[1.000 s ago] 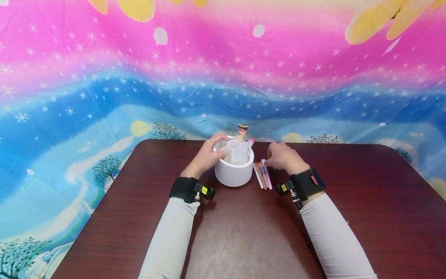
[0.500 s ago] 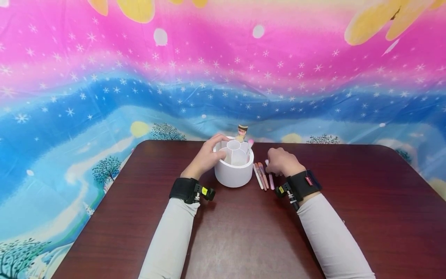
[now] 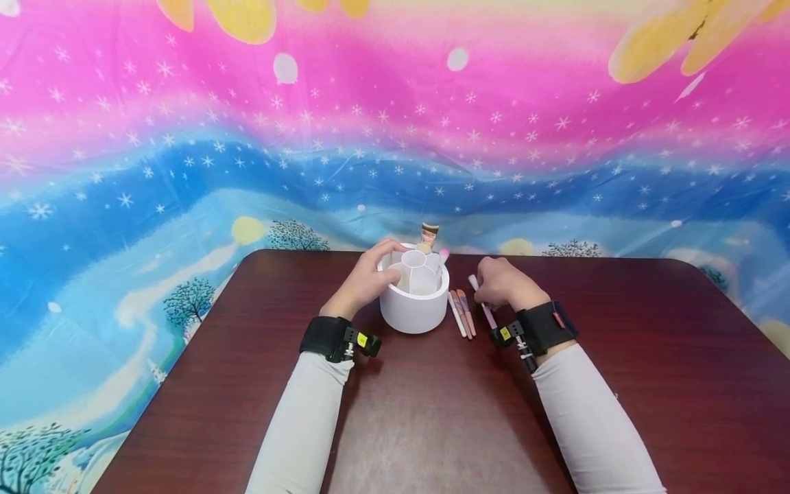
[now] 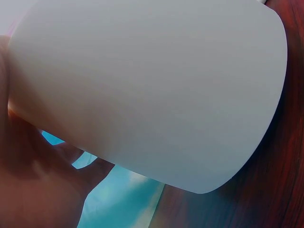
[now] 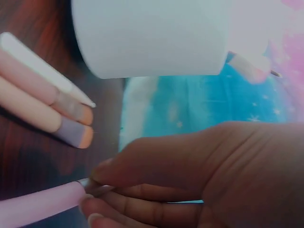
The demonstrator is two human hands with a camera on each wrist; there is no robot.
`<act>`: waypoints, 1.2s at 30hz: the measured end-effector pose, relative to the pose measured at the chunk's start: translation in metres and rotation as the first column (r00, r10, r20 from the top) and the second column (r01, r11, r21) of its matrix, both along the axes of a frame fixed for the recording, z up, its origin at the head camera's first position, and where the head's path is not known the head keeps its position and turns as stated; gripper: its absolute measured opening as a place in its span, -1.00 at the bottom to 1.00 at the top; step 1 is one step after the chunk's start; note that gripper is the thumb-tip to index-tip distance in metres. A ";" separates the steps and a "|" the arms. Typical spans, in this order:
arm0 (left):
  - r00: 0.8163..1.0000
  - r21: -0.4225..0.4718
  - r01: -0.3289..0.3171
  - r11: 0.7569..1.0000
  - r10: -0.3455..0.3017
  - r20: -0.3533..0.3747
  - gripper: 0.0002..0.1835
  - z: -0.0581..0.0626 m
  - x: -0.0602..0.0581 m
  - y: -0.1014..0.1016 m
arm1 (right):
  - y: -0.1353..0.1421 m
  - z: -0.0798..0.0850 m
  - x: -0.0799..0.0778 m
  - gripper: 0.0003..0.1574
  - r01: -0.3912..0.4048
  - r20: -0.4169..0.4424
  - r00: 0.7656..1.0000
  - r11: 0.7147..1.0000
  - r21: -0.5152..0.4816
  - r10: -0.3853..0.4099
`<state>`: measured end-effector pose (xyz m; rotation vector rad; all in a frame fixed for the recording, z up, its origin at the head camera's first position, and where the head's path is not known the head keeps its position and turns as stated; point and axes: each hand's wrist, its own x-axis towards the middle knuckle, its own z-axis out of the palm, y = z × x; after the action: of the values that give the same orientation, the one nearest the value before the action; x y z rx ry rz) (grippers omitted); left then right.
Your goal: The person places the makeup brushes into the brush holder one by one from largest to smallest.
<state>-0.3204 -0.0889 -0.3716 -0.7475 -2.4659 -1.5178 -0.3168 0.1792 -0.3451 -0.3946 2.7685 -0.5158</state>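
Note:
My left hand (image 3: 363, 280) grips the rim of a white round divided brush holder (image 3: 413, 314), thumb on the near side. In the left wrist view the holder's smooth wall (image 4: 166, 95) fills most of the picture. To its right, my right hand (image 3: 507, 283) pinches a pink-handled makeup brush (image 5: 42, 204) just beyond the handle, between thumb and fingers. The brush's pale head (image 3: 473, 280) shows past the fingers. Between holder and right hand lie two orange-tipped makeup brushes (image 5: 31, 105) and a slim white stick (image 5: 42, 64) that tapers to a point.
A brush with a broad dark-banded head (image 3: 428, 234) and one with a pink tip (image 3: 444, 255) stand in the holder's back and right compartments. The dark red-brown table (image 3: 407, 412) ends at a printed cloth backdrop (image 3: 395, 137).
The pink-handled brush has come away from the row of brushes and shifted right in my right hand's fingers. My left hand has stayed on the holder.

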 end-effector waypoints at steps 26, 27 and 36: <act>1.000 0.005 0.008 1.000 -0.008 0.011 -0.53 -0.001 -0.001 -0.001 | -0.023 0.059 0.031 -0.84 -0.138 -0.558 0.815 0.886 -0.443 -0.152; 1.000 0.003 0.006 1.000 -0.006 0.012 -0.54 0.000 -0.001 -0.001 | -0.025 0.059 0.032 -0.85 -0.148 -0.561 0.814 0.881 -0.449 -0.149; 1.000 0.012 0.018 1.000 -0.018 -0.018 -0.53 0.002 -0.001 0.000 | -0.033 0.054 0.032 -0.89 -0.190 -0.539 0.836 0.866 -0.462 -0.104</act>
<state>-0.3210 -0.0892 -0.3699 -0.7798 -2.4413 -1.5239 -0.2844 0.1457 -0.2907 -0.8430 3.1133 -1.3093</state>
